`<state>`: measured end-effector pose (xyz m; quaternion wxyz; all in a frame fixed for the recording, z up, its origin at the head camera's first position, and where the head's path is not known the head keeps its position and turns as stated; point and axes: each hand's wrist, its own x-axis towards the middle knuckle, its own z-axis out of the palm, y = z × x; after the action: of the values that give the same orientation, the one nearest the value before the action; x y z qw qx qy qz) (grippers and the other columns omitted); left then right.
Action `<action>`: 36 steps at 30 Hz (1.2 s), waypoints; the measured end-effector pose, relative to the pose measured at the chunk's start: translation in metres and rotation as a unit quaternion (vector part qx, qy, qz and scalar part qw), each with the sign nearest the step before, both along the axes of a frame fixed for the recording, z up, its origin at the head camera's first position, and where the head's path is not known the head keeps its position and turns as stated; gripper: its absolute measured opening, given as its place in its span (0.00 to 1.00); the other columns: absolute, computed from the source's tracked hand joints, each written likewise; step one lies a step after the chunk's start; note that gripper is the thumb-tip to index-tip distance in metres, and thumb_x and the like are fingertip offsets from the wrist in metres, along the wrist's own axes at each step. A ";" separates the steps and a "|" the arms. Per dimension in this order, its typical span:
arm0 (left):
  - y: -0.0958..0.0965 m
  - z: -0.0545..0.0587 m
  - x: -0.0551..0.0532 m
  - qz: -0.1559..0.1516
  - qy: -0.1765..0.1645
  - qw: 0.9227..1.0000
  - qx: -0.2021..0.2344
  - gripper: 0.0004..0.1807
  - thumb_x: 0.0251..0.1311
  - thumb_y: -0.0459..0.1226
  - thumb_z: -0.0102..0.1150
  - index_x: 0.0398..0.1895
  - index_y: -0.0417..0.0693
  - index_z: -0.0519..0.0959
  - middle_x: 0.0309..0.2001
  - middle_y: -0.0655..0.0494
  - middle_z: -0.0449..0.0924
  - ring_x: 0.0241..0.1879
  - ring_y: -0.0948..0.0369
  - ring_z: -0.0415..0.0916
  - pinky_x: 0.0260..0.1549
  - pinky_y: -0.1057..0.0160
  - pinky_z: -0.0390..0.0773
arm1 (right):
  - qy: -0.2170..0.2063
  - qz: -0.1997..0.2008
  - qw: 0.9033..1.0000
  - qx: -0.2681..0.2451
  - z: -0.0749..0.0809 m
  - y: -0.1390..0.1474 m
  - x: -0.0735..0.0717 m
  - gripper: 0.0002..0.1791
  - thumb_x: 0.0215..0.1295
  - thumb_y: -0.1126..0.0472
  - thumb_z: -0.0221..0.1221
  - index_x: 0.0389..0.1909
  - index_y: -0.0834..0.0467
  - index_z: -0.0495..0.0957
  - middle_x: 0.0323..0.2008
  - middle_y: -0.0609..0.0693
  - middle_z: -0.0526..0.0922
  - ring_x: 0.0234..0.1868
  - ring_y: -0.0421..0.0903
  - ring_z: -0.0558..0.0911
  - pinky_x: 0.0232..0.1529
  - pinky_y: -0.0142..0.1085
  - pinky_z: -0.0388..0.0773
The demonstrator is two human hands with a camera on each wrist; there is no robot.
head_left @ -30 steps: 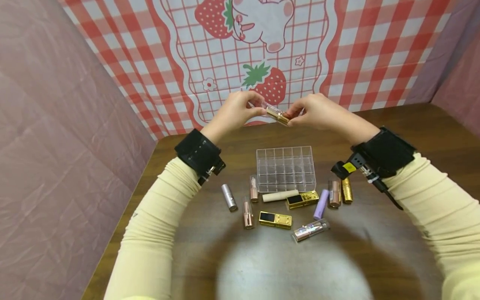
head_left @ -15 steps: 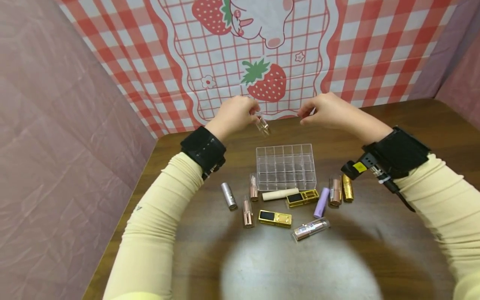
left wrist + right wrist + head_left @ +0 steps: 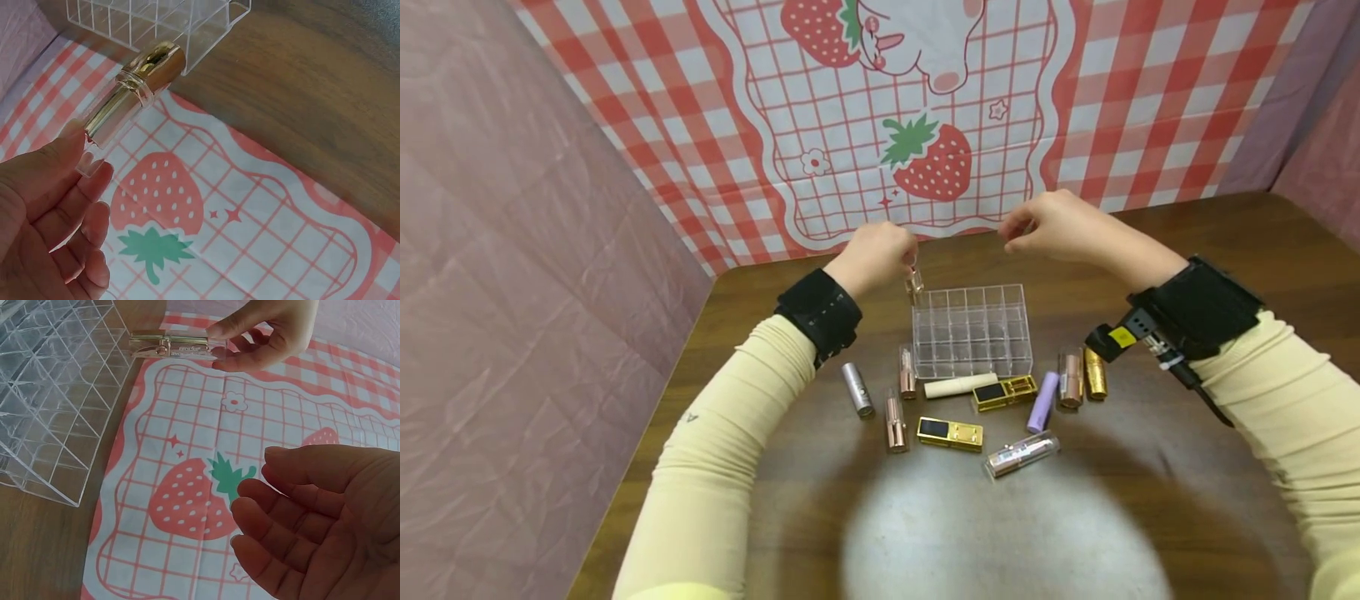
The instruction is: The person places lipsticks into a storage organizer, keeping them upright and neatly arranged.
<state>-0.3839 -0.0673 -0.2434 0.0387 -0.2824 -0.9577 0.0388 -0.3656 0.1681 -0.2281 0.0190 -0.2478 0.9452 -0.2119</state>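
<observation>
My left hand (image 3: 877, 260) pinches a lipstick (image 3: 131, 90) by its clear end between thumb and fingers. Its gold end points down toward the back left corner of a clear acrylic organizer (image 3: 972, 333), which is divided into several compartments. In the right wrist view, the lipstick (image 3: 172, 345) lies level across the picture, its gold end right at the organizer's rim (image 3: 112, 406). My right hand (image 3: 1060, 227) hovers behind and to the right of the organizer. Its fingers (image 3: 269, 519) are loosely bent with nothing between them.
In front of the organizer lie a silver tube (image 3: 858, 390), a cream tube (image 3: 960, 386), a purple tube (image 3: 1042, 403), two black-and-gold lipsticks (image 3: 950, 433), a clear-capped lipstick (image 3: 1021, 455) and several rose-gold and gold ones (image 3: 1095, 374). A strawberry-print cloth (image 3: 932, 162) hangs behind the table.
My right hand has let go of the lipstick and drawn away to the right. The left hand has tipped the lipstick downward and lowered it to the organizer's back left corner.
</observation>
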 end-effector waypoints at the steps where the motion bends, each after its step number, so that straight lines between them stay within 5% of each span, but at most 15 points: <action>1: 0.001 -0.001 0.000 -0.001 0.002 1.000 -0.003 0.05 0.50 0.37 0.62 0.28 0.46 0.80 0.31 0.55 0.81 0.34 0.57 0.76 0.35 0.57 0.74 | 0.000 0.000 1.000 0.001 0.000 0.000 0.000 0.15 0.60 0.62 0.57 0.45 0.66 0.78 0.41 0.62 0.81 0.42 0.55 0.79 0.42 0.47 0.74; 25: 0.015 -0.019 0.000 -0.006 0.012 0.998 -0.059 0.06 0.50 0.35 0.62 0.33 0.49 0.83 0.35 0.59 0.83 0.39 0.56 0.78 0.40 0.58 0.76 | 0.004 -0.004 1.000 -0.006 -0.008 0.006 0.001 0.14 0.59 0.62 0.58 0.44 0.66 0.79 0.39 0.61 0.81 0.40 0.53 0.79 0.40 0.47 0.75; 36: 0.013 -0.024 -0.001 -0.007 0.017 0.999 -0.049 0.06 0.48 0.33 0.62 0.31 0.48 0.83 0.34 0.58 0.83 0.38 0.57 0.79 0.39 0.58 0.76 | 0.007 -0.002 1.000 0.002 -0.011 0.004 0.000 0.14 0.59 0.63 0.58 0.44 0.66 0.79 0.39 0.60 0.82 0.39 0.52 0.79 0.39 0.46 0.74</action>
<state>-0.3854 -0.0540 -0.2674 0.0415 -0.2903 -0.9517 0.0905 -0.3652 0.1724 -0.2396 0.0122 -0.2477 0.9460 -0.2085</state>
